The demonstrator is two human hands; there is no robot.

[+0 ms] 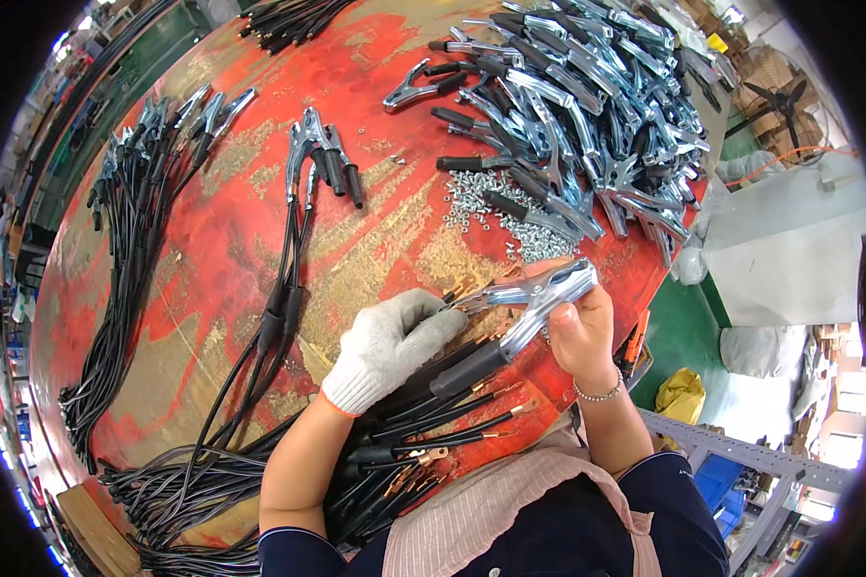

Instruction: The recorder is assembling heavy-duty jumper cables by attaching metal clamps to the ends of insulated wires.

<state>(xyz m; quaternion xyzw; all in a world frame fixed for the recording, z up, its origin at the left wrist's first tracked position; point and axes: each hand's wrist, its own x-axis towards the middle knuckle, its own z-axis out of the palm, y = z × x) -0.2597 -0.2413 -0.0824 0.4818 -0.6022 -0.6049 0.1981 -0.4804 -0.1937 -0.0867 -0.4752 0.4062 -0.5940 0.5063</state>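
My right hand (pixel 584 332), bare with a beaded bracelet at the wrist, grips a silver battery clamp (pixel 537 317) around its jaw end. One handle of this clamp wears a black sleeve (pixel 470 370); the other is bare metal and points at my left hand. My left hand (pixel 385 346), in a pale knit glove, is closed in a pinch at that bare handle's end, on a cable end with a copper lug (pixel 462 289). The fingers partly hide where lug and handle meet. Below both hands lie black cables (pixel 452 423) with copper lugs.
A large heap of clamps (pixel 568 96) covers the table's far right, with small nuts (pixel 496 207) spilled beside it. Cables with clamps attached lie in a bundle (pixel 130 260) at left and a smaller group (pixel 284 279) nearer the middle. More black cables (pixel 293 21) lie at the far edge.
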